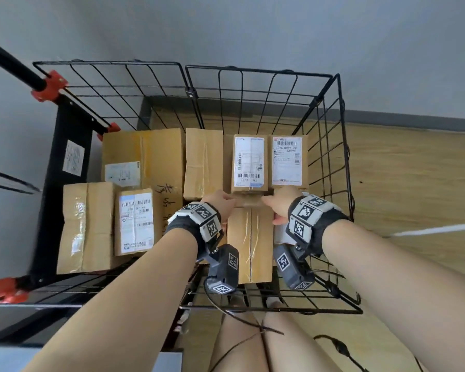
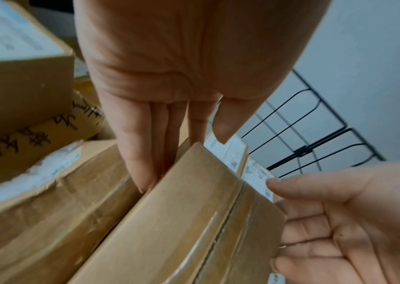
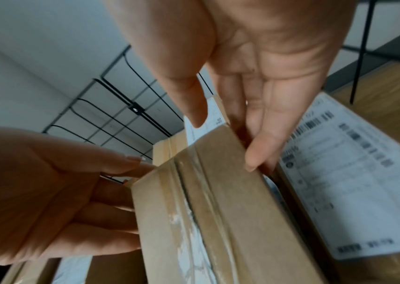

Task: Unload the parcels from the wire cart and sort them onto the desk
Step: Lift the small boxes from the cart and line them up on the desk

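A black wire cart [image 1: 330, 76] holds several brown cardboard parcels. Both hands are at a small taped parcel [image 1: 249, 162] with a white label on top, in the cart's middle. My left hand [image 1: 222, 204] lays straight fingers [image 2: 143, 163] down the parcel's [image 2: 194, 221] left side, thumb over the top edge. My right hand [image 1: 275, 204] presses straight fingers [image 3: 259, 146] against the parcel's [image 3: 218, 211] right side, thumb above the top. The parcel is squeezed between the two hands. Its underside is hidden.
Tight neighbours: a labelled parcel [image 1: 287, 161] on the right, a plain one [image 1: 203, 162] on the left, a long taped one [image 1: 250, 245] in front. Larger parcels [image 1: 145, 151] fill the left half. A black stand with red clamps [image 1: 49, 85] flanks the cart. Wood floor [image 1: 414, 170] lies right.
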A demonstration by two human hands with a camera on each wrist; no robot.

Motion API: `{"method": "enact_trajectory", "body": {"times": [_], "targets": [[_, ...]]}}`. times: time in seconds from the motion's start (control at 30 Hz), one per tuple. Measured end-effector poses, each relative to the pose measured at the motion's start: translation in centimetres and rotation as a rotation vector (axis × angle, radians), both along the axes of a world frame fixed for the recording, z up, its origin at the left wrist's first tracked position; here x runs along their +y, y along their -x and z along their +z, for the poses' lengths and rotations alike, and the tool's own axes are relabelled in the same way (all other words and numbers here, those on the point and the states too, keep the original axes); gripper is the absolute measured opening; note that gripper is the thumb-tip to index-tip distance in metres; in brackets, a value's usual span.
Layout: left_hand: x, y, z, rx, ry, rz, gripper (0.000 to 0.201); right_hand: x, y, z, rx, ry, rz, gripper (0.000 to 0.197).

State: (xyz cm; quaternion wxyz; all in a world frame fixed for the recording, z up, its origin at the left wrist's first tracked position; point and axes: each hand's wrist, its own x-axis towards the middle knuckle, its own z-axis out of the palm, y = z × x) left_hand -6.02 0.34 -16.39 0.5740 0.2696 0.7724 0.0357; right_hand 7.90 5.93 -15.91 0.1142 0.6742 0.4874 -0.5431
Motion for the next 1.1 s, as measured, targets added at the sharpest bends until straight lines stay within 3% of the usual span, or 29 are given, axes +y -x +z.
{"method": "enact_trajectory", "body": {"times": [0.2,0.37,0.57,0.67,0.8,0.93,1.1], "targets": [[-0.8,-0.6,5.5,0.094,-0.048,0.034,0.037,-0.5,-0.3,5.1,-0.051,-0.063,0.134,0.046],[-2.5,-0.3,10.4,0.191,-0.081,0.072,0.037,-1.2,0.2,9.5,0.101,-0.153,0.153,0.037],[-6.1,0.0,14.4,0.083,-0.338,0.608,0.035,-2.7,2.2,14.2,0.397,-0.42,0.301,0.041],[-8.6,1.4,16.5,0.085,-0.416,0.773,0.031,-4.0,3.4,15.9,0.511,-0.532,0.404,0.042],[-12.9,2.4,18.9,0.133,-0.495,0.945,0.026,-6.6,5.0,17.4,0.614,-0.518,0.476,0.041],[-17.3,2.9,21.1,0.139,-0.526,1.105,0.054,-9.6,6.7,18.6,0.746,-0.432,0.515,0.036],[-23.0,3.2,22.1,0.093,-0.438,1.411,0.095,-13.9,8.8,20.3,0.853,-0.396,0.629,0.03]]}}
